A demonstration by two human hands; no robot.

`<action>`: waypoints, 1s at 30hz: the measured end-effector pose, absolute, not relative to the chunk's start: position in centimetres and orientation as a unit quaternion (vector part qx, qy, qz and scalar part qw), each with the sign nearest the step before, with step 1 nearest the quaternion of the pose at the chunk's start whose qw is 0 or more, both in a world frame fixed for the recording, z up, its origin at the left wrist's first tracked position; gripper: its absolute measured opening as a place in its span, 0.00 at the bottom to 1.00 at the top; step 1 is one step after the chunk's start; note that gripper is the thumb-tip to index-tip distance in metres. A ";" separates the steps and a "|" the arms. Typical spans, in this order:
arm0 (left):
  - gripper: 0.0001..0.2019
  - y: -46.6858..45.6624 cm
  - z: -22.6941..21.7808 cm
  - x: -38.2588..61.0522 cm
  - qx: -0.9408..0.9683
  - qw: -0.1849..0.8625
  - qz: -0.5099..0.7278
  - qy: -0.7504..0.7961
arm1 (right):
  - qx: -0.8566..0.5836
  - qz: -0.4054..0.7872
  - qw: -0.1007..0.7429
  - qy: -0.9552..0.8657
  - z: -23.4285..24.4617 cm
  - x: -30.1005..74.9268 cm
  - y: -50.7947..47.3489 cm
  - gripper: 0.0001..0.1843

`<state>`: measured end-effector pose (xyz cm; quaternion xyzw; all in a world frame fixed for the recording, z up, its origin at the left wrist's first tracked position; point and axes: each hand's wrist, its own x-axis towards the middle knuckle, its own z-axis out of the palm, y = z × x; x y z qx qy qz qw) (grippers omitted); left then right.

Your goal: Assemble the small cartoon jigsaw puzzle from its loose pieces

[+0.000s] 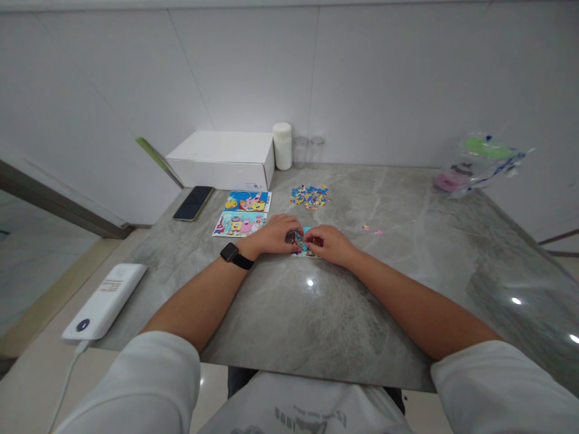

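Observation:
A small, colourful, partly hidden jigsaw puzzle (pixel 306 252) lies flat on the grey marbled table, between my two hands. My left hand (pixel 279 234) rests at its left side, fingers curled and tips pressed on it. From the right, my right hand (pixel 332 245) reaches over the puzzle with thumb and fingers pinched together; whatever is between them is too small to make out. Just beyond my hands lies a heap of loose puzzle pieces (pixel 310 196), mostly blue and yellow. Two single pieces, one yellowish (pixel 366 228) and one pink (pixel 379 232), lie to the right.
Two cartoon picture cards (pixel 248 201) (pixel 239 223) lie left of the pieces, near a phone (pixel 193 203). Behind stand a white box (pixel 224 158), a white bottle (pixel 283 146) and two glasses (pixel 316 152). A power bank (pixel 106 301) is front left, a plastic bag (pixel 474 166) far right.

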<state>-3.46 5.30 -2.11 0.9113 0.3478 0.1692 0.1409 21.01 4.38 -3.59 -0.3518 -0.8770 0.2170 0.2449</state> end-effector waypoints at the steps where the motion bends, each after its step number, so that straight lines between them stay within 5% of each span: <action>1: 0.18 5.3 -2.2 -3.4 0.912 0.141 0.168 0.348 | -0.350 0.216 0.245 -0.878 -3.6 21.0 4.4 0.06; 15: 0.17 5.5 -2.7 -3.5 0.906 0.150 0.176 0.354 | -0.377 0.249 0.248 -0.857 -3.2 21.1 4.4 0.08; 30: 0.17 5.4 -2.5 -3.5 0.904 0.157 0.167 0.361 | -0.364 0.139 0.199 -0.899 -3.5 21.0 4.2 0.06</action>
